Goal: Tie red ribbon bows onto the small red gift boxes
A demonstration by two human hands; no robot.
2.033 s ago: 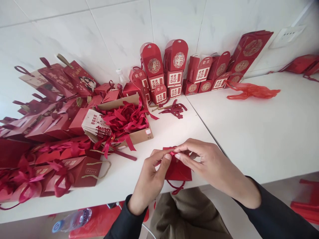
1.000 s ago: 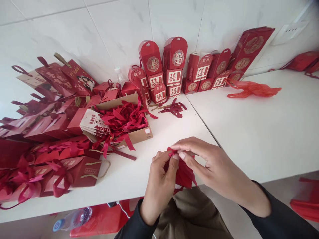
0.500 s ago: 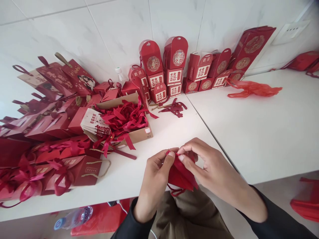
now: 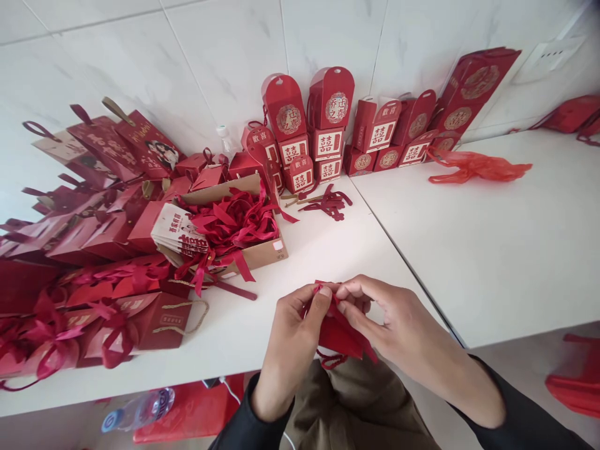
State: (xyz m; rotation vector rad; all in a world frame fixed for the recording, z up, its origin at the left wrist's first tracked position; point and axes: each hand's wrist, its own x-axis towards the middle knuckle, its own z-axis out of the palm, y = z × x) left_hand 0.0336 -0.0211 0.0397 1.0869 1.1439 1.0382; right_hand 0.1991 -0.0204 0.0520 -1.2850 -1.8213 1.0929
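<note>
A small red gift box (image 4: pixel 336 337) is in front of me at the table's near edge, partly hidden by my fingers. A dark red braided cord (image 4: pixel 332 360) loops from its lower end. My left hand (image 4: pixel 300 325) is closed on the box's upper part, thumb pressing near the top. From the other side, my right hand (image 4: pixel 382 312) pinches a red ribbon (image 4: pixel 349 325) that runs diagonally across the box. What the fingertips hold at the top is mostly covered.
Left stands a cardboard box (image 4: pixel 262 256) of red ribbons and white cards (image 4: pixel 178 228), beside many red gift boxes (image 4: pixel 164 319). Stacked red boxes (image 4: pixel 328 144) line the wall. Loose cords (image 4: pixel 328 203) and a red plastic bag (image 4: pixel 480 167) lie on the table (image 4: pixel 515 250). A bottle (image 4: pixel 140 409) lies below.
My right hand has moved slightly lower. The ribbon now shows as a distinct strip across the red box, and the box has turned a little. My left hand has barely moved.
</note>
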